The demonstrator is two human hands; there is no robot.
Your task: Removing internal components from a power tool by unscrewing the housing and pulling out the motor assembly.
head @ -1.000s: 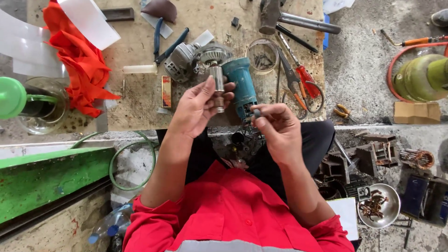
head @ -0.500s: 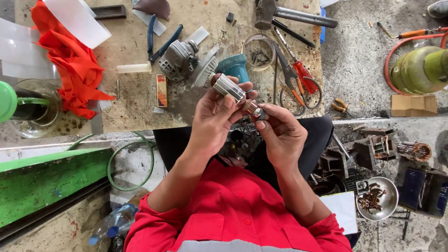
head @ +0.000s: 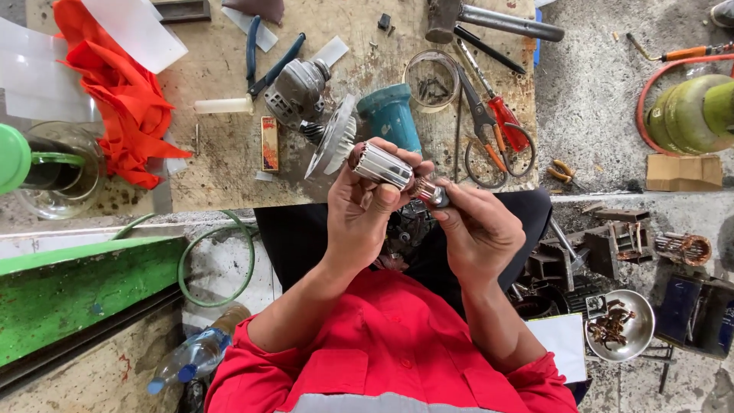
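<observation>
My left hand [head: 365, 210] grips a silver ribbed motor armature [head: 381, 164], held level in front of me. My right hand [head: 478, 229] pinches the small dark bearing end [head: 433, 194] of the same armature between thumb and fingers. Behind the hands, on the worn workbench [head: 214, 172], lie a grey angle-grinder gear head [head: 297, 92] with a white fan disc [head: 335, 138] and a teal grinder body [head: 390, 116].
An orange cloth [head: 115, 99], pliers [head: 264, 65], red-handled snips [head: 497, 122], a hammer [head: 489, 19] and a clear cup [head: 432, 80] lie on the bench. A green beam [head: 84, 287] is at left, a gas cylinder [head: 692, 111] at right, a metal bowl [head: 621, 325] and scrap on the floor.
The armature has turned from upright to level in my left hand. My right hand has closed in on its bearing end, and both hands have shifted slightly lower and rightward in the view.
</observation>
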